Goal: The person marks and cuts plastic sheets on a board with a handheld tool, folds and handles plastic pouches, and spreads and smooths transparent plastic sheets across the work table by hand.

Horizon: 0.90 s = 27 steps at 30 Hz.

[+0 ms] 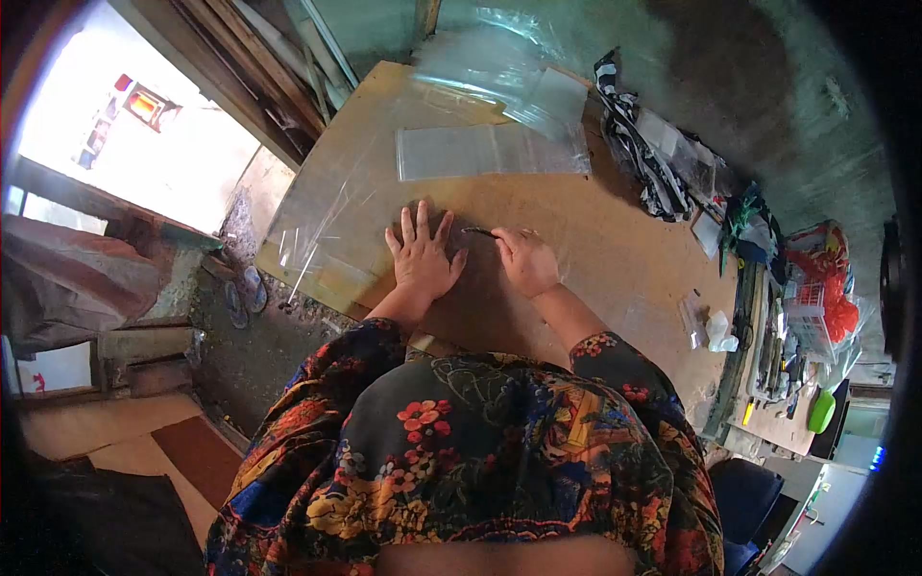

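My left hand lies flat on the brown work board, fingers spread and nothing gripped. Close to its right, my right hand is closed around a slim dark tool. The tool's light, shiny tip points left toward my left fingers; its exact kind is too small to tell. Beyond both hands lies a clear plastic sheet, flat on the board. Further clear film spreads over the board's left side. Whether more film lies under my left palm, I cannot tell.
More clear plastic is heaped at the far edge. Black-and-white striped packaging lies along the right rear edge. A white crumpled piece rests at right, near a basket with red bags. Slippers lie on the floor, left.
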{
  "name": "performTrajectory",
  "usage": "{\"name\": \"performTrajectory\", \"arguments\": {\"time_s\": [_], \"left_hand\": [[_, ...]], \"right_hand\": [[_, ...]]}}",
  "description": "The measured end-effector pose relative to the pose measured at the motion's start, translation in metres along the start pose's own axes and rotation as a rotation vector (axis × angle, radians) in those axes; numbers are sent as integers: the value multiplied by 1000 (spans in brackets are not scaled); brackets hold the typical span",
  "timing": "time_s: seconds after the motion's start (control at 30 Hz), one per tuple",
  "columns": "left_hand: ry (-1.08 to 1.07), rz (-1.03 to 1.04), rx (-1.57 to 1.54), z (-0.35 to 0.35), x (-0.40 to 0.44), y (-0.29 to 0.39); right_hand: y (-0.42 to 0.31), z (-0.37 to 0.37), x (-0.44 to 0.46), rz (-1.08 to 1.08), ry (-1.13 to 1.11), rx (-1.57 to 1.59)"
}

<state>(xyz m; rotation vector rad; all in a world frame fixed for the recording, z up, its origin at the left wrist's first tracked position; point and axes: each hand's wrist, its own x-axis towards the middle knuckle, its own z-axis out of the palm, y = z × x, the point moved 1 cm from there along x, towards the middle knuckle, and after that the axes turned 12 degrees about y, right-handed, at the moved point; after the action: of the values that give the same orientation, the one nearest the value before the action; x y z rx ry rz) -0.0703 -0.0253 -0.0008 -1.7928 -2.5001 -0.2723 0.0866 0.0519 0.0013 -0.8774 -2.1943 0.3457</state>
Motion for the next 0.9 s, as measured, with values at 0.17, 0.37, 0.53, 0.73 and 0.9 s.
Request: {"name": "performTrajectory", "arguments": {"time_s": [0.17, 0.37, 0.53, 0.73, 0.9], "left_hand": [[36, 6, -6, 5, 0, -1], [50, 15, -9, 3, -3, -1], [32, 24, 20, -1, -1, 0], [187, 91, -28, 2, -8, -1], [86, 251, 86, -10, -10, 6]], "right_hand": [[0, 8, -1, -6, -50, -45], [-6, -6, 0, 37, -42, -73], [21, -59, -27, 466, 383, 216], [78, -183, -145, 664, 768, 58], [97, -253, -264, 774, 1121, -130]]}}
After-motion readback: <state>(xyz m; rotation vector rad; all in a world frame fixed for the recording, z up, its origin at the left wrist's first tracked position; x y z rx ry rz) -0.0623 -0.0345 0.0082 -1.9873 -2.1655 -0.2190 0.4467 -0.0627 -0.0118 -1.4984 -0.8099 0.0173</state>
